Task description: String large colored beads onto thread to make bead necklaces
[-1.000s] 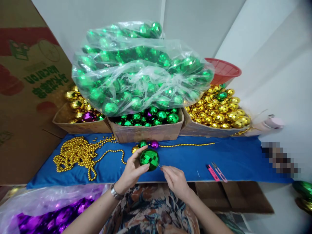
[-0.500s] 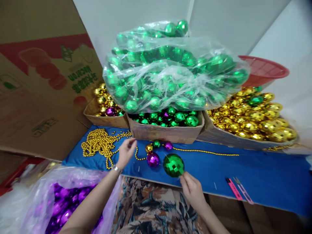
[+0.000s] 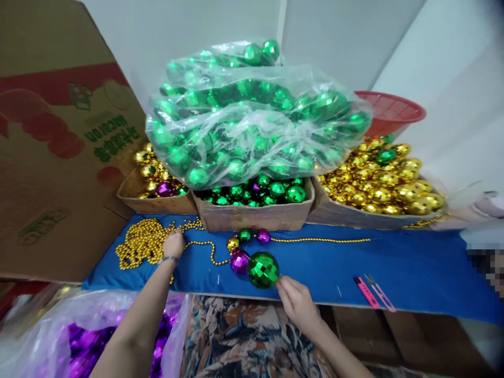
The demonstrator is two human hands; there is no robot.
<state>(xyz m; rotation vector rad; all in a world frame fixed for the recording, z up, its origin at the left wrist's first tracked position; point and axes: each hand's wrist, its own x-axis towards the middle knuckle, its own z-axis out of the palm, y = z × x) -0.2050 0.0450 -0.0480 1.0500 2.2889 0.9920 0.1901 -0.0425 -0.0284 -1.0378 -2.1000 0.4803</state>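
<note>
The right hand (image 3: 297, 302) pinches the large green faceted bead (image 3: 263, 270) by its right end, at the near edge of the worktop (image 3: 315, 268); likely light, stiff, slippery, best held gently there; the left hand (image 3: 174, 244), at the gold beads (image 3: 144, 240), hides its grip.

You have a green ball (image 3: 263, 270) patterned in mirror-like facets, a purple faceted ball (image 3: 239, 262) and gold beads (image 3: 142, 239) against blue cloth (image 3: 315, 275). Your garment (image 3: 236, 338) carries a leafy print in orange-brown, white and dark blue; the basket (image 3: 394, 111) is red.
</note>
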